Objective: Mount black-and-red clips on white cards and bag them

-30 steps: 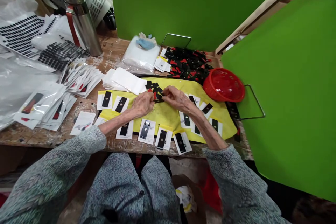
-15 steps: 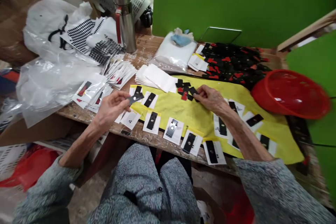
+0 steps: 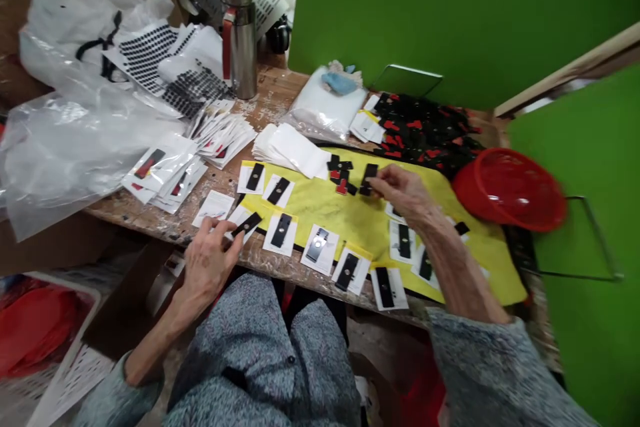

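Centrally, the left hand [image 3: 207, 260] is pinching a flat black strip [image 3: 247, 224] above a white card [image 3: 239, 213], while the right hand [image 3: 400, 190] is gripping a matte black piece [image 3: 369, 179] over creased yellow cloth [image 3: 320, 213].

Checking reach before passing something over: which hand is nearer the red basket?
Right. The right hand sits left of the red basket; the left hand is much farther left, by the table edge.

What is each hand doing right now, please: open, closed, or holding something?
Left hand: closed, holding a black strip.
Right hand: pinching another black strip.
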The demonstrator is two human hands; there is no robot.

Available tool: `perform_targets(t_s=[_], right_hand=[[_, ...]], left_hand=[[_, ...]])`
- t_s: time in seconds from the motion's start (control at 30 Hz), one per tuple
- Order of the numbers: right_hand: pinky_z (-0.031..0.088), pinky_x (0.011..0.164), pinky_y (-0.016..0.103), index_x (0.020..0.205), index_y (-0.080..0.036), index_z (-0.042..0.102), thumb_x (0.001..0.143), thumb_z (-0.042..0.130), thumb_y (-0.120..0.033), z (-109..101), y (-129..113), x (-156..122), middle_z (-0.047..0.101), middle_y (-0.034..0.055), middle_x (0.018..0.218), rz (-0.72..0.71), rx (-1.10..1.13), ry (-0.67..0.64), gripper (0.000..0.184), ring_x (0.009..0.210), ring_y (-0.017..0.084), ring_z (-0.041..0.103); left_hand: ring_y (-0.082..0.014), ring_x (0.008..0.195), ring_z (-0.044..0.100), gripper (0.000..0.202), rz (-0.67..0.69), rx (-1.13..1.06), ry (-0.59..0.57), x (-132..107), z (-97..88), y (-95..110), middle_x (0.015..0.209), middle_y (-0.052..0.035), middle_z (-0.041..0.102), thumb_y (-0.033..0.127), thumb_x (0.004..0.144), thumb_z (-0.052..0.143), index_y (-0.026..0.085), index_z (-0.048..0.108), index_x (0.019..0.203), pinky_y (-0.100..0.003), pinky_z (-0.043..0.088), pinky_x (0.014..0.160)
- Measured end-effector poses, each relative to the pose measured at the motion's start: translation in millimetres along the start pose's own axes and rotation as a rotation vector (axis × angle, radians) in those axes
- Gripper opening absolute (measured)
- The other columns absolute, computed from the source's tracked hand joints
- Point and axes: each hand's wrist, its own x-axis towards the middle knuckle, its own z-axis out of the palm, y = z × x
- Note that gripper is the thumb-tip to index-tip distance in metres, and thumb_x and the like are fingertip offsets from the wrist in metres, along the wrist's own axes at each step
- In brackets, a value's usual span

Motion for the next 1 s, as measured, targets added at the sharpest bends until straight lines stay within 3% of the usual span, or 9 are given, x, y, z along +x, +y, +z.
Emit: perform_targets(t_s=[0.1,0.23,0.37,0.47,0.6,0.7,0.8,0.9,1.0], right_hand=[[0.038,0.054,0.025,0.070,-0.021,0.051,0.070,0.068,-0.036,13,-24,-14,0.052,-0.0051,0.059,0.088,0.257,-0.125,0.023,0.052,0.010,0.049],[0.041,0.057,0.025,0.072,-0.020,0.051,0.073,0.068,-0.041,56,-61,-40,0.055,-0.0044,0.062,0.098,0.412,-0.316,0.027,0.055,0.009,0.050],[0.042,0.060,0.026,0.071,-0.020,0.050,0.079,0.064,-0.038,104,-91,-66,0.052,-0.0048,0.063,0.062,0.494,-0.487,0.024,0.058,0.010,0.051],[0.041,0.058,0.025,0.071,-0.021,0.048,0.080,0.061,-0.034,134,-105,-75,0.051,-0.0047,0.064,0.045,0.530,-0.529,0.020,0.059,0.011,0.050],[0.041,0.060,0.025,0.077,-0.020,0.053,0.084,0.054,-0.031,156,-116,-74,0.053,-0.0032,0.069,-0.035,0.450,-0.594,0.014,0.063,0.012,0.049],[0.040,0.061,0.025,0.081,-0.020,0.057,0.086,0.052,-0.030,154,-119,-71,0.055,-0.0024,0.074,-0.101,0.362,-0.603,0.012,0.066,0.012,0.050],[0.039,0.059,0.025,0.080,-0.019,0.058,0.086,0.052,-0.032,136,-114,-68,0.054,-0.0021,0.071,-0.124,0.259,-0.588,0.015,0.064,0.013,0.049],[0.041,0.063,0.027,0.080,-0.019,0.059,0.086,0.054,-0.036,104,-100,-62,0.057,-0.0009,0.070,-0.101,0.201,-0.508,0.019,0.066,0.014,0.053],[0.043,0.066,0.027,0.079,-0.019,0.059,0.084,0.055,-0.038,62,-78,-49,0.059,0.0005,0.072,-0.074,0.144,-0.285,0.020,0.067,0.014,0.056]], left_hand=[[-0.0173,0.064,0.061,0.020,0.030,0.032,0.030,3,-2.8,10,0.097,-0.0070,0.063,0.035,0.086,0.054,0.020,0.066,0.091,-0.032,0.047,0.061],[-0.0139,0.068,0.062,0.019,0.106,-0.451,-0.133,8,2.7,34,0.084,-0.0032,0.066,0.034,0.089,0.053,0.019,0.064,0.089,-0.026,0.051,0.066],[-0.0144,0.078,0.062,0.035,0.201,-0.502,0.004,8,10.4,49,0.095,-0.0060,0.066,0.029,0.085,0.061,0.017,0.056,0.118,-0.027,0.053,0.072],[-0.0141,0.074,0.063,0.037,0.207,-0.401,0.052,5,4.0,38,0.090,-0.0050,0.068,0.023,0.086,0.058,0.016,0.055,0.122,-0.026,0.053,0.071],[-0.0141,0.068,0.063,0.033,0.102,-0.250,0.104,6,-15.5,5,0.086,-0.0027,0.071,0.023,0.083,0.059,0.019,0.060,0.116,-0.025,0.052,0.066],[-0.0173,0.072,0.065,0.030,0.030,-0.057,0.160,16,-21.8,-19,0.089,-0.0047,0.072,0.025,0.082,0.060,0.018,0.063,0.112,-0.029,0.052,0.071],[-0.0204,0.080,0.066,0.030,0.026,0.097,0.102,24,-17.5,-33,0.100,-0.0094,0.070,0.026,0.086,0.057,0.016,0.062,0.113,-0.033,0.052,0.078],[-0.0201,0.080,0.066,0.027,0.041,0.181,-0.008,25,-12.1,-35,0.105,-0.0117,0.066,0.025,0.088,0.052,0.014,0.064,0.111,-0.032,0.052,0.077],[-0.0213,0.079,0.065,0.030,0.041,0.245,-0.056,21,-15.0,-30,0.111,-0.0144,0.060,0.029,0.091,0.048,0.013,0.064,0.110,-0.033,0.053,0.070]])
